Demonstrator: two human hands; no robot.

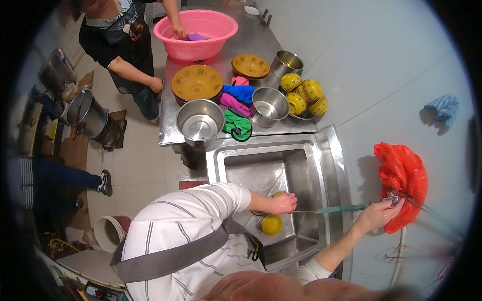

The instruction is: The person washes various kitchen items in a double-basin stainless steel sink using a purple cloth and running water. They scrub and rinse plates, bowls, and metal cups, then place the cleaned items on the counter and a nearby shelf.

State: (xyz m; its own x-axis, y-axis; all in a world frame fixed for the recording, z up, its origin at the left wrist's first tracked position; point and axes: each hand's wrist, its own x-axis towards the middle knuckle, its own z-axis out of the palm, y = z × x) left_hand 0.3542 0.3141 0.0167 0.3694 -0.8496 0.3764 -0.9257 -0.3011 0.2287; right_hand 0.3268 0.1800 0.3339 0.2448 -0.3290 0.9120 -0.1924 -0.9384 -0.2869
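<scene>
My left hand (285,203) is over the stainless steel sink (256,177), closed on a small yellow bowl (279,193) that it largely hides. Just below that hand, another yellow bowl (271,225) rests in the sink. My right hand (378,215) reaches to the wall and grips a metal tap (394,201). A red plastic bag (404,180) hangs around the tap. From there a green hose (342,209) points over the sink, and a thin stream of water leaves its end towards my left hand.
Beyond the sink, a steel table (171,128) bears steel pots (200,122), brown patterned bowls (197,83), coloured cloths (238,124) and stacked yellow bowls (309,92). A co-worker's hand (180,31) is in a pink basin (196,47). Another person's leg (75,175) shows at left.
</scene>
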